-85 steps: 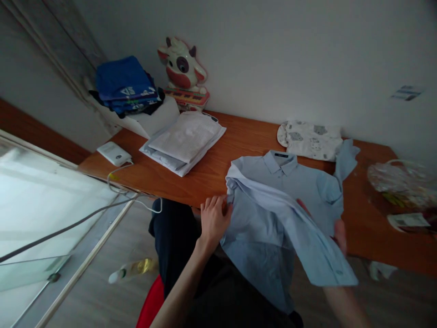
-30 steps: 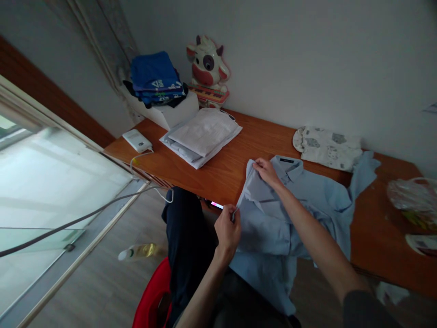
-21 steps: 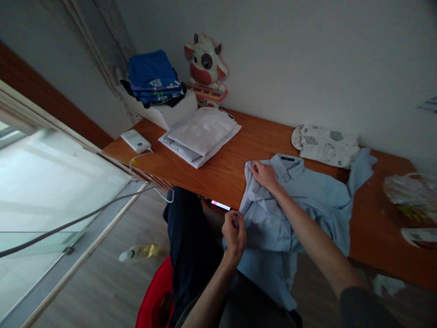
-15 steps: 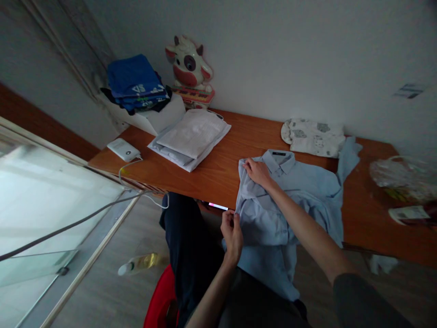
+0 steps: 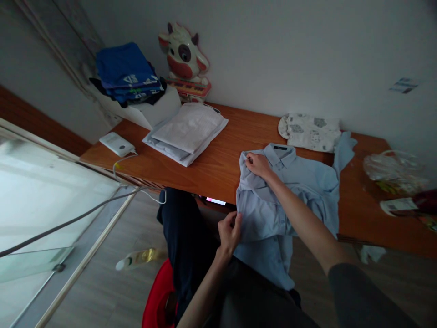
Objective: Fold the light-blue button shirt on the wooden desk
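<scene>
A light blue collared shirt (image 5: 261,223) lies on the brown table, its collar toward the wall and its lower part hanging over the front edge toward my lap. My left hand (image 5: 229,231) pinches the shirt's left side low down, beside the table's front edge. Higher up, near the shoulder left of the collar, my right hand (image 5: 258,165) has its fingers closed on the cloth. The shirt's right sleeve stretches out toward the back right. Folds of fabric run across the middle of the shirt, partly behind my right forearm.
Folded pale clothes (image 5: 191,130) lie left on the table (image 5: 218,168), near a white power bank (image 5: 118,144). Behind are blue clothes (image 5: 128,70) on a white box and a cow toy (image 5: 184,57). A patterned folded garment (image 5: 312,132) and plastic bag (image 5: 392,168) lie right.
The view has shifted slightly. Both hands keep hold of the shirt's left side, and the cloth between them looks a little straighter.
</scene>
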`<state>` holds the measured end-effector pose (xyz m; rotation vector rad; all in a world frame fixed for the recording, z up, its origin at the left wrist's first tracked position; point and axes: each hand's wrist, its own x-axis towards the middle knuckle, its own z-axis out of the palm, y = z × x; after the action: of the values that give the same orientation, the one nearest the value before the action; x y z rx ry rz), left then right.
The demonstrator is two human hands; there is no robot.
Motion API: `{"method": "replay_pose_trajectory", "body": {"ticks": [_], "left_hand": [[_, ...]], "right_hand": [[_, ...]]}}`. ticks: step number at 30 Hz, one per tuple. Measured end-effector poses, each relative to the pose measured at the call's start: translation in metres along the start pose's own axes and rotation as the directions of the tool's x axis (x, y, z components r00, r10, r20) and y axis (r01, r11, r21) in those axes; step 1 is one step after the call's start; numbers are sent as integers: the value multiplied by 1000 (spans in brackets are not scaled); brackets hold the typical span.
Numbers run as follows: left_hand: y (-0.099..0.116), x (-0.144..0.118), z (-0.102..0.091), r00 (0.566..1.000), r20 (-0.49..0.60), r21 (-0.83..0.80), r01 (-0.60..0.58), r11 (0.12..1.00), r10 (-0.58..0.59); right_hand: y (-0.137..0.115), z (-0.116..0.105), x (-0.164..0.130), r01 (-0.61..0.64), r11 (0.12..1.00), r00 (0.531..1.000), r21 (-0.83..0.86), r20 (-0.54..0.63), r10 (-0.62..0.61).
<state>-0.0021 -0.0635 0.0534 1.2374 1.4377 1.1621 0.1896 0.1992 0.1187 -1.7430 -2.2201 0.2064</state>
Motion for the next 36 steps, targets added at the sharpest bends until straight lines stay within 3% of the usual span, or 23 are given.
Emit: {"method": "replay_pose_trajectory", "body": {"ticks": [4, 7, 11, 20, 27, 36], "left_hand": [[-4, 5, -8, 996, -94, -31, 11, 999, -14], [-7, 9, -5, 984, -178, -47, -15, 999, 7], [-11, 11, 5, 983, -176, -60, -71, 996, 60], [-22, 12, 12, 972, -233, -78, -58, 995, 39], [-27, 20, 12, 974, -220, -84, -75, 994, 55], [-16, 26, 25, 960, -279, -196, -36, 980, -20]], "right_hand": [[0, -1, 6, -27, 998, 1000, 54, 10, 27], [-4, 0, 5, -53, 999, 998, 3, -20, 53], [-12, 1, -2, -67, 993, 997, -92, -41, 63], [-18, -2, -5, -72, 980, 997, -185, -9, 72], [-20, -4, -6, -72, 978, 997, -198, 25, 78], [-17, -3, -6, -69, 986, 998, -149, -6, 69]]}}
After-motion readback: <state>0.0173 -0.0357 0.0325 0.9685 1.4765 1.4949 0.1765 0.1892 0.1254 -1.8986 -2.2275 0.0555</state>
